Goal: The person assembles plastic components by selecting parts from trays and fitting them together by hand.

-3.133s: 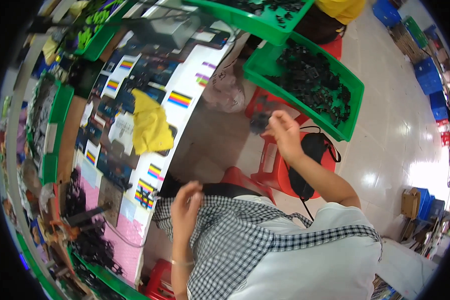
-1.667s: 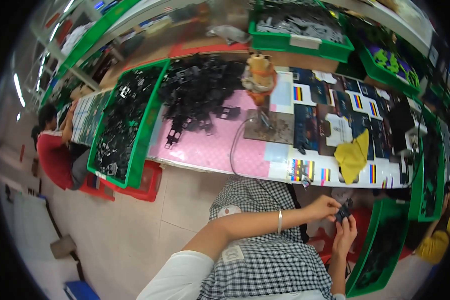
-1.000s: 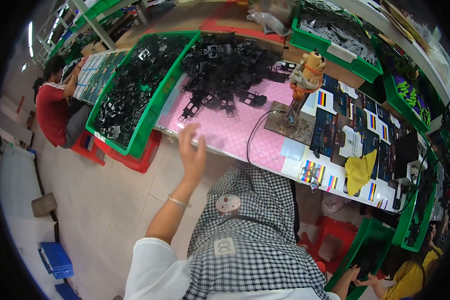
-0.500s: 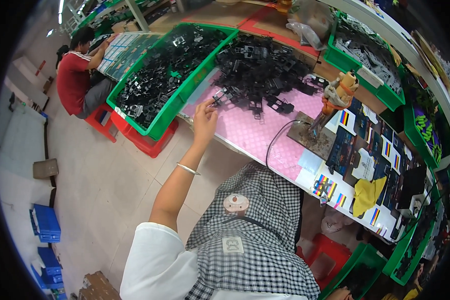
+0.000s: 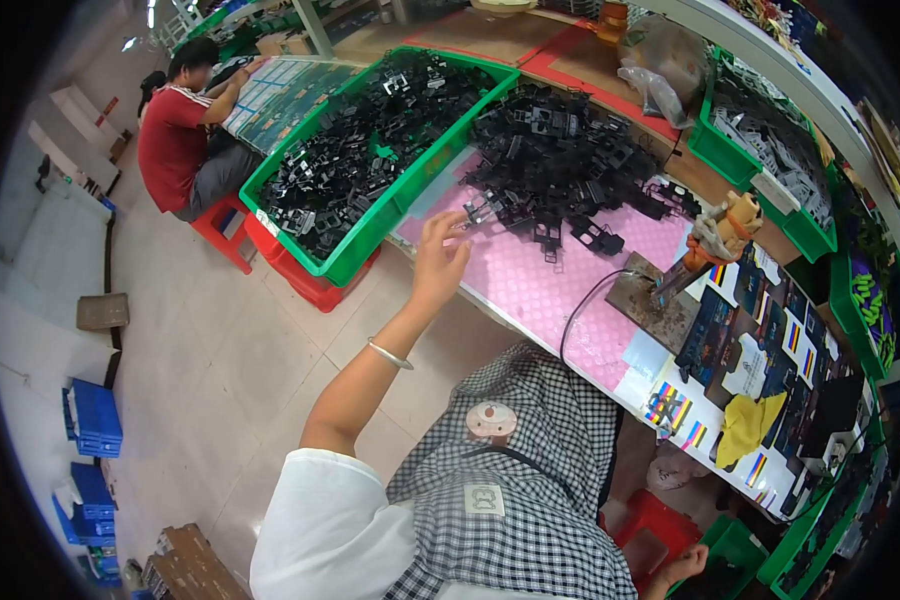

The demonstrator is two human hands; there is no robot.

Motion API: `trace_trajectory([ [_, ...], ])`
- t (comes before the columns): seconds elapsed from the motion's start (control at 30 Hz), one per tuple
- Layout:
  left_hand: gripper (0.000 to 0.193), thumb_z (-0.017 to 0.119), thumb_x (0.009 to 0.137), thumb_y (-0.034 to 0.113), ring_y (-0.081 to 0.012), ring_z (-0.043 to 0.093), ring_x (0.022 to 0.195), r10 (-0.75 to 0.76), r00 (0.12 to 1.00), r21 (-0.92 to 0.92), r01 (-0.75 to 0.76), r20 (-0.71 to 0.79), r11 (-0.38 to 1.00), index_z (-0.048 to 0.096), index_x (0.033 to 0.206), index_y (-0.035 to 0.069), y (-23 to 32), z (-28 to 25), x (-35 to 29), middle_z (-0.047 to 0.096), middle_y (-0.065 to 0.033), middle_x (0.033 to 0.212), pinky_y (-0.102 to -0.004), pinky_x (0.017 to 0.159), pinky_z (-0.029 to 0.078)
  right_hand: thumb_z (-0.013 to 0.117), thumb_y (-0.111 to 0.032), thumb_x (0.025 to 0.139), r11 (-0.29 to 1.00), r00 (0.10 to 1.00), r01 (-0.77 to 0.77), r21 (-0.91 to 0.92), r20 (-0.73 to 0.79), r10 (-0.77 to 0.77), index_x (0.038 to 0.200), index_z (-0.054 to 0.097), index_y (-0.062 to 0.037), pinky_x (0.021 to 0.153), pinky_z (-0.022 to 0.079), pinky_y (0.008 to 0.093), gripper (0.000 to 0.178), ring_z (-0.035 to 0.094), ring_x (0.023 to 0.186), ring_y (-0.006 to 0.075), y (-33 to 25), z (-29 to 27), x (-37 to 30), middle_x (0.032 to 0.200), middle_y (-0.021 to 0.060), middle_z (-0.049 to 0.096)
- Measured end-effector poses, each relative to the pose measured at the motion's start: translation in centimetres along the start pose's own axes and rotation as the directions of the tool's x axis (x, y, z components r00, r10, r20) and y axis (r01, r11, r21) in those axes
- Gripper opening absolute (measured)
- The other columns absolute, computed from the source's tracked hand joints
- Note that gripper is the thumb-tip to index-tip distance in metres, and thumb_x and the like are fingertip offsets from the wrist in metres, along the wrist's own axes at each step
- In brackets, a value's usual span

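My left hand [image 5: 438, 262] is over the near left edge of the pink mat [image 5: 530, 275]. Its fingers are bent together, and the fingertips reach the fringe of a heaped pile of black plastic parts [image 5: 560, 150]. Whether a part sits between them is too small to tell. Low on the right, my right hand [image 5: 686, 564] is closed beside a green bin [image 5: 735, 550] under the table's level. What it holds, if anything, is hidden.
A green crate [image 5: 335, 270] full of black parts stands left of the mat on red stools [image 5: 300, 285]. A metal post on a plate [image 5: 650, 305], with a cable, stands right of the pile. Beyond lies a yellow cloth [image 5: 748, 428]. A person in red [image 5: 170, 155] sits far left.
The whole view has shifted, so the table appears farther right and lower. My right hand has risen further into view beside the lower green bin. My left hand stays by the pile's edge.
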State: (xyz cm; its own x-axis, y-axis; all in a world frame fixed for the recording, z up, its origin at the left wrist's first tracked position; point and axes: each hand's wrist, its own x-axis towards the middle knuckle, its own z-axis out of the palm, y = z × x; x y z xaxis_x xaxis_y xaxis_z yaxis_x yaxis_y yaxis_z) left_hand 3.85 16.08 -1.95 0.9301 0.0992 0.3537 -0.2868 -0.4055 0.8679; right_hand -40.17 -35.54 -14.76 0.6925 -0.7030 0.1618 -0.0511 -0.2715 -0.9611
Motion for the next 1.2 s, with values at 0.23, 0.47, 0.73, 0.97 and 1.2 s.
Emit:
trace_trajectory([
  [0.23, 0.029, 0.061, 0.077, -0.002, -0.0205, 0.056, 0.099, 0.146, 0.989, 0.124, -0.144, -0.004, 0.982, 0.061, 0.105, 0.004, 4.6, -7.7, -0.2, 0.055, -0.0105, 0.113, -0.0288, 0.077, 0.049, 0.042, -0.019, 0.076, 0.998, 0.848, 0.058, -0.017, 0.529, -0.040, 0.057, 0.044, -0.0035, 0.044, 0.018, 0.0247, 0.024, 0.031, 0.046, 0.0071, -9.5, 13.5, -0.2, 0.052, 0.0013, 0.040],
  [0.47, 0.024, 0.062, 0.078, 0.005, -0.0284, 0.048, 0.107, 0.233, 0.972, 0.496, -0.207, 0.009, 0.843, 0.062, 0.102, 0.006, 4.6, -14.7, 4.5, 0.056, -0.0104, 0.112, -0.0370, 0.093, 0.038, 0.045, -0.022, 0.085, 0.988, 0.487, 0.011, -0.155, 0.863, 0.131, 0.066, 0.056, -0.0014, 0.049, 0.038, 0.0259, 0.030, 0.048, 0.051, 0.0123, -11.3, 21.2, -0.7, 0.056, 0.0035, 0.051],
  [0.73, 0.030, 0.064, 0.079, 0.009, -0.0297, 0.040, 0.115, 0.133, 0.972, 0.646, -0.227, 0.192, 0.729, 0.059, 0.108, 0.007, 2.4, -17.3, 8.0, 0.050, -0.0108, 0.120, -0.0383, 0.099, 0.034, 0.044, -0.029, 0.091, 0.836, 0.395, -0.368, -0.407, 0.745, 0.537, 0.062, 0.056, -0.0035, 0.044, 0.029, 0.0247, 0.041, 0.040, 0.047, 0.0082, -10.4, 24.3, -0.1, 0.052, -0.0009, 0.047],
  [0.97, 0.030, 0.065, 0.078, 0.010, -0.0313, 0.043, 0.113, 0.130, 0.963, 0.674, -0.259, 0.237, 0.692, 0.059, 0.107, 0.005, -1.4, -18.1, 13.3, 0.053, -0.0132, 0.114, -0.0390, 0.098, 0.034, 0.047, -0.035, 0.093, 0.815, 0.394, -0.370, -0.446, 0.719, 0.573, 0.058, 0.056, -0.0046, 0.044, 0.031, 0.0242, 0.047, 0.041, 0.045, 0.0083, -9.1, 24.2, 0.7, 0.050, -0.0005, 0.048],
  [1.2, 0.036, 0.065, 0.077, 0.008, -0.0324, 0.055, 0.106, 0.053, 0.979, 0.616, -0.166, 0.199, 0.770, 0.057, 0.112, 0.002, -7.7, -14.7, 23.1, 0.058, -0.0160, 0.113, -0.0372, 0.094, 0.042, 0.049, -0.035, 0.092, 0.755, 0.311, -0.412, -0.509, 0.701, 0.642, 0.057, 0.058, -0.0039, 0.044, 0.032, 0.0237, 0.048, 0.043, 0.045, 0.0077, -7.6, 23.9, 1.4, 0.050, -0.0006, 0.049],
])
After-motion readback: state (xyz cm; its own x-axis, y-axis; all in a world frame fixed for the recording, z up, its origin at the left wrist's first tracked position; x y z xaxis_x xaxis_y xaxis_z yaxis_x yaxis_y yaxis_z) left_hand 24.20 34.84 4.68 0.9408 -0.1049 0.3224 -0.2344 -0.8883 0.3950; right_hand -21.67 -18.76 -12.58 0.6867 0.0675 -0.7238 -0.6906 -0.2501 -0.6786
